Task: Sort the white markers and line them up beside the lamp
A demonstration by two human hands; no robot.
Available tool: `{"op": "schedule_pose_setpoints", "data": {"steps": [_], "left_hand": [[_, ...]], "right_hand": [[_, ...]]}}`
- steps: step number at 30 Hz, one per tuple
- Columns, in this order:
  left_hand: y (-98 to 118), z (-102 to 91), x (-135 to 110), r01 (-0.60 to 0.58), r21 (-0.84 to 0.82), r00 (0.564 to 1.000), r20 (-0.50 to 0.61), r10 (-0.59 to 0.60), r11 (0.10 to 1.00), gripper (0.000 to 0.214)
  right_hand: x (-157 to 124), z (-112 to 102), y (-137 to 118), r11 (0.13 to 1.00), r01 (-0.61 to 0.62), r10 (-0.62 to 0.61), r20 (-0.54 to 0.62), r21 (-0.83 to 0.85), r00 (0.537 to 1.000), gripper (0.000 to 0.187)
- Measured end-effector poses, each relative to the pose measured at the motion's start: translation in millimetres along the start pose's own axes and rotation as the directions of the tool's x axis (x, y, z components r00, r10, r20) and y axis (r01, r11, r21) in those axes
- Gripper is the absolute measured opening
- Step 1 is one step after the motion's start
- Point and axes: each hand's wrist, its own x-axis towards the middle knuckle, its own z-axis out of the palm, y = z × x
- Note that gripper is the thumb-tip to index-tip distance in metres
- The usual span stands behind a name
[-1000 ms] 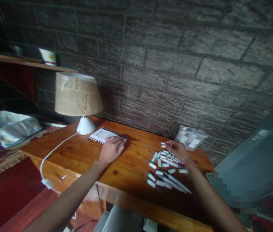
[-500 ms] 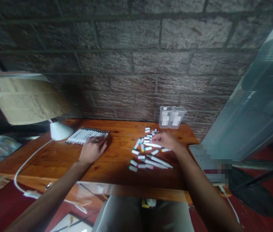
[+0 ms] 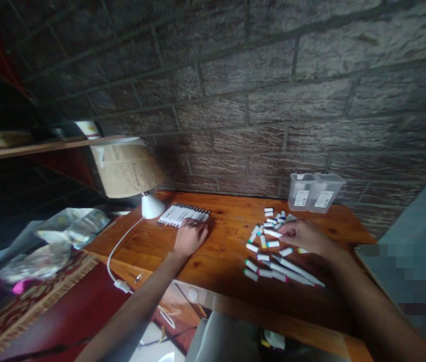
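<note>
My left hand (image 3: 191, 236) rests on the near right part of a flat row of white markers with dark ends (image 3: 175, 215); its fingers are loosely bent and lie over them. My right hand (image 3: 303, 236) is over the scattered caps, thumb and fingertips pinched on the end of a white marker (image 3: 272, 233). Around it lie several short white caps with coloured ends, such as a green-ended cap (image 3: 251, 247) and a yellow-ended cap (image 3: 263, 242). Nearer to me lie long uncapped markers (image 3: 298, 269), side by side and slanting.
Two clear plastic cases (image 3: 315, 193) stand at the back right of the wooden table (image 3: 213, 266), against the brick wall (image 3: 231, 136). A lamp (image 3: 151, 206) stands at the back left, its cord (image 3: 112, 256) running over the front edge. Plastic bags (image 3: 73, 229) lie at far left.
The view has swung to the left, so everything sits further right in the picture. My right thumb and fingers have come onto the end of the white marker. My left hand stays on the row.
</note>
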Motion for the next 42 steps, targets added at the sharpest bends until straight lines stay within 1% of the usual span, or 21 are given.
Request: {"op": "schedule_pose_setpoints", "data": {"steps": [3,6,11,16,18,21,24,27,30,34,37,39,42], "left_hand": [[-2,0.8,-1,0.018,0.006,1.0,-0.019,-0.018,1.0,0.034],[-3,2.5,-1,0.04,0.025,0.999,-0.038,-0.039,0.999,0.033],[-5,5.8,-2,0.067,0.025,0.998,-0.019,-0.067,0.997,0.036],[-6,8.5,-2,0.067,-0.002,0.997,-0.028,-0.067,0.998,0.036],[-6,9.0,-2,0.064,-0.002,0.998,-0.029,-0.064,0.998,0.037],[-7,9.0,-2,0.072,0.0,0.996,-0.043,-0.072,0.997,0.039],[-8,9.3,-3,0.127,0.033,0.989,-0.078,-0.124,0.991,0.04],[-9,9.9,-4,0.174,0.094,0.982,-0.096,-0.165,0.98,0.04],[-9,9.5,-3,0.159,0.117,0.985,-0.083,-0.15,0.98,0.04],[-10,9.9,-1,0.119,0.082,0.991,-0.07,-0.114,0.989,0.042],[-13,14.1,-1,0.128,0.08,0.99,-0.077,-0.122,0.989,0.044],[-16,17.4,-1,0.136,0.095,0.988,-0.079,-0.129,0.986,0.045],[-17,19.9,-1,0.138,0.107,0.989,-0.065,-0.132,0.985,0.047]], "right_hand": [[1,-2,3,1.0,-0.028,0.028,-0.035,0.01,0.999,0.028],[2,-2,2,0.999,-0.041,0.043,-0.111,0.014,0.993,0.033],[4,2,-3,0.999,-0.025,0.02,-0.148,-0.027,0.989,0.031],[4,4,-3,0.999,-0.015,0.009,-0.146,-0.041,0.989,0.031],[4,5,-4,1.0,-0.019,0.018,-0.154,-0.011,0.988,0.033],[5,6,-11,0.99,-0.034,0.061,-0.198,0.134,0.978,0.038],[6,8,-21,0.954,-0.039,0.114,-0.241,0.299,0.964,0.045],[7,9,-27,0.916,-0.047,0.156,-0.246,0.398,0.957,0.048],[7,10,-25,0.863,-0.07,0.212,-0.234,0.5,0.949,0.05],[10,13,-16,0.757,-0.111,0.311,-0.205,0.644,0.928,0.049],[13,14,-14,0.682,-0.102,0.337,-0.187,0.724,0.923,0.047],[14,14,-15,0.633,-0.077,0.341,-0.188,0.77,0.921,0.046],[14,13,-20,0.568,-0.07,0.352,-0.165,0.82,0.922,0.044]]}}
